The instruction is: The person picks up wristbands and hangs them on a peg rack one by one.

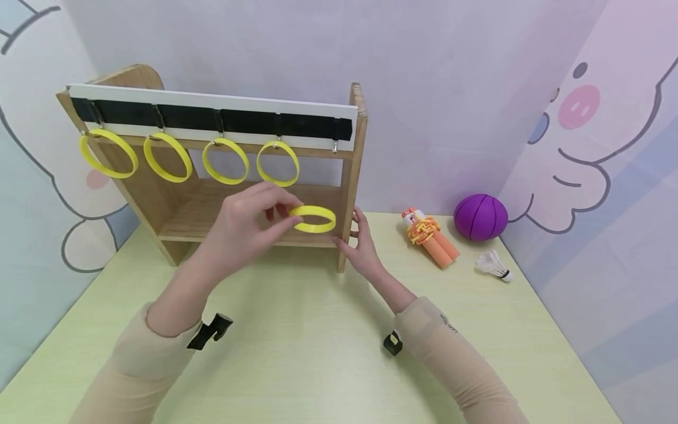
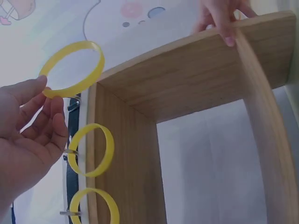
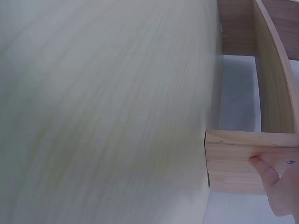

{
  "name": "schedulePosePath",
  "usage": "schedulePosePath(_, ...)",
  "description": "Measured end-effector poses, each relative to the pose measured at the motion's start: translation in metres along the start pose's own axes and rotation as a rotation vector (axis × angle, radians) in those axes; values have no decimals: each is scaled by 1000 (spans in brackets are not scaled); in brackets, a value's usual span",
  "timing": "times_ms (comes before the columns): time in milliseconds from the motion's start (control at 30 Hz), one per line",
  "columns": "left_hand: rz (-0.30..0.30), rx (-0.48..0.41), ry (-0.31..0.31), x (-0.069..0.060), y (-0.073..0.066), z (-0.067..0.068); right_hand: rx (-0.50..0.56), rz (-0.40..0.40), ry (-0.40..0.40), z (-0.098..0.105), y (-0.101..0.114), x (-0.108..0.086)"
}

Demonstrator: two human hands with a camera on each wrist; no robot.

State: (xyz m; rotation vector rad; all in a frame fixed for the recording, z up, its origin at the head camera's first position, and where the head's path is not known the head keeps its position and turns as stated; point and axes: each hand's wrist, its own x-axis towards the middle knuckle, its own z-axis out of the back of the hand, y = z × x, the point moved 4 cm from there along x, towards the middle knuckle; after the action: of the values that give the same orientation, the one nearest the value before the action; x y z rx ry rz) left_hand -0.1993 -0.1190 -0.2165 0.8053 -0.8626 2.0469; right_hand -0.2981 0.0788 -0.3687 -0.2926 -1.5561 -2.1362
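Note:
A thin yellow ring point(image 1: 316, 227) is pinched between the thumb and fingers of my left hand point(image 1: 246, 221), in front of the wooden shelf point(image 1: 357, 147). In the left wrist view the held ring point(image 2: 96, 72) is tilted, with the left hand point(image 2: 30, 135) at its rim. Several yellow rings point(image 1: 294, 175) hang from metal hooks along the shelf's top strip point(image 1: 312, 138). The rightmost hook point(image 1: 335, 146) has no ring on it. My right hand point(image 1: 364, 250) grips the shelf's right side panel low down, thumb at the front edge; its other fingers are partly hidden.
Right of the shelf on the pale table point(image 1: 296, 353) lie an orange foam toy with rubber bands point(image 1: 431, 237), a purple ball point(image 1: 481, 218) and a shuttlecock point(image 1: 494, 266). Patterned cloth walls point(image 1: 424, 106) stand behind and at both sides.

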Motion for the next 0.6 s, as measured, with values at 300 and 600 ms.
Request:
schedulePosePath(300,140,-169,-195,16,-4,-2,2,-9,-3,1,0,-1)
schedulePosePath(600,316,-362,-390,26,7,-19,-8,-18,-2,0,1,0)
